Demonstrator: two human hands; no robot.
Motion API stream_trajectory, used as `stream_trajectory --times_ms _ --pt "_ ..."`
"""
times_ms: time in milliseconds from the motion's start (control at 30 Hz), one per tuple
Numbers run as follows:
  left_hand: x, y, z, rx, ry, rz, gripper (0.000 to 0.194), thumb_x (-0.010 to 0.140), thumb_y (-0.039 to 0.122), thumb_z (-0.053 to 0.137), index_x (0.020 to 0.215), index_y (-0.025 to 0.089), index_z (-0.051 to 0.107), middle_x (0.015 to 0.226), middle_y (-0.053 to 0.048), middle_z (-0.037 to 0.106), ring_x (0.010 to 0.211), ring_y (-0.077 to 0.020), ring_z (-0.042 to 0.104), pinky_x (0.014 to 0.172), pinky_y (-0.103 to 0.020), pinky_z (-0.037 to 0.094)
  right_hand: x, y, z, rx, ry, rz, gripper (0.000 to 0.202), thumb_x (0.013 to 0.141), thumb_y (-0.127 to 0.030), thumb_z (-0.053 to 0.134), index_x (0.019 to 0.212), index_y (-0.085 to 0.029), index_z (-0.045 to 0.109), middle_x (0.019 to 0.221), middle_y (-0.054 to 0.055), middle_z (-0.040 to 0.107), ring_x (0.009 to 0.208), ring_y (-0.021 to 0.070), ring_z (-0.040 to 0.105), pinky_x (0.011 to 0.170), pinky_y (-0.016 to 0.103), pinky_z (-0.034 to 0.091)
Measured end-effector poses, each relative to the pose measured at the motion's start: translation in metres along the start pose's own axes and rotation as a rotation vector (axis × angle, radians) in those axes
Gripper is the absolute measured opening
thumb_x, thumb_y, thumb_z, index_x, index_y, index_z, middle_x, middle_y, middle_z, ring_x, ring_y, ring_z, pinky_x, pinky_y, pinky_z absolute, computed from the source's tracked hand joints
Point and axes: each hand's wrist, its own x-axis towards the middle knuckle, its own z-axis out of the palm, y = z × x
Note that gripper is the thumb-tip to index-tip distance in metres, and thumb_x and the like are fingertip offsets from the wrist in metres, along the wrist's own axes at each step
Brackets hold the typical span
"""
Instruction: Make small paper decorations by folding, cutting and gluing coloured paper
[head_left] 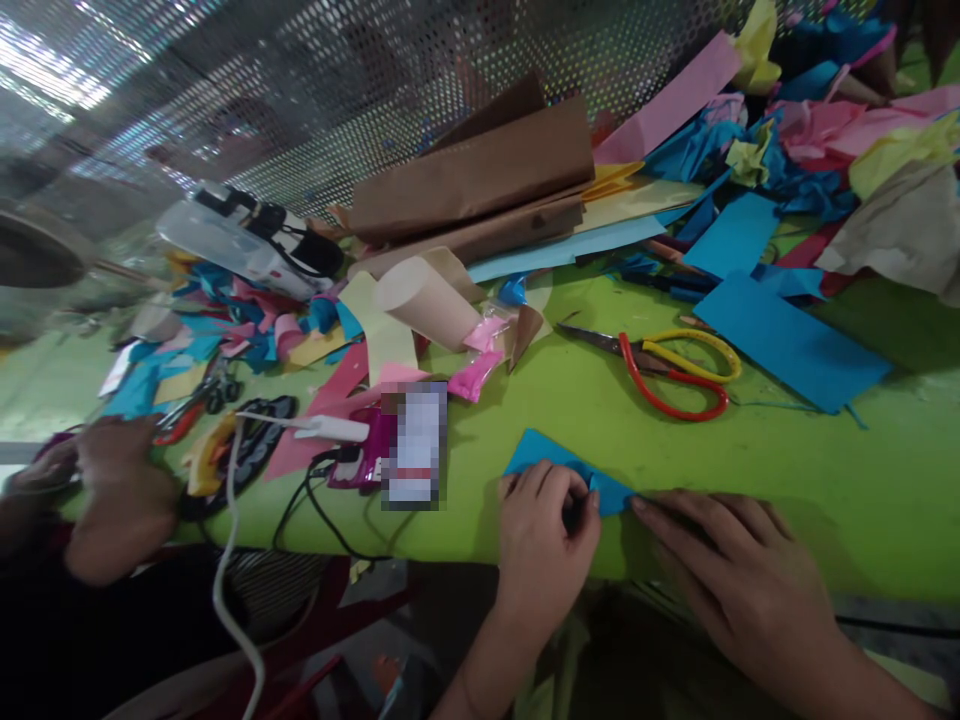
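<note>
A folded piece of blue paper (551, 450) lies near the front edge of the green table. My left hand (546, 530) is closed on it, fingers curled over its lower left part and thumb bent in against the fold. At the paper's right corner, my right hand (742, 570) touches with its fingertips; its fingers are stretched out nearly flat above the table edge. Beyond both hands lie scissors (652, 362) with one red and one yellow handle, blades apart. A larger blue paper strip (795, 340) rests to their right.
A phone (416, 445) and a purple power strip (364, 455) with cables lie left of my hands. Brown paper rolls (472, 185) stand at the back beside crumpled coloured paper (825, 140). Another person's arm (120, 490) rests at far left, near a yellow-handled tool (210, 455).
</note>
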Motion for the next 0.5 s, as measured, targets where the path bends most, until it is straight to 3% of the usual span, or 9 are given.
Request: stream_trajectory --times_ms 267,500 --pt "-0.0021 0.0002 0.002 0.004 0.031 -0.004 0.015 0.089 0.016 0.062 0.078 0.021 0.052 0.077 0.002 0.059 0.075 -0.0174 0.054 0.08 -0.038 0.035 -0.0004 0.0 -0.0001 -0.001 -0.015 0.004 0.036 0.099 -0.021 0.05 0.13 -0.025 0.067 0.114 0.004 0.072 0.093 0.0232 0.056 0.08 0.039 0.038" --pt "-0.0062 -0.0017 0.0026 0.01 0.111 0.044 0.004 0.09 0.02 0.065 0.09 0.022 0.061 0.081 -0.001 0.064 0.078 -0.0194 0.057 0.079 -0.037 0.037 -0.0006 0.0005 0.0 -0.005 -0.015 0.003 0.035 0.099 -0.021 0.05 0.128 -0.024 0.068 0.114 0.005 0.072 0.093 0.0236 0.057 0.079 0.039 0.038"
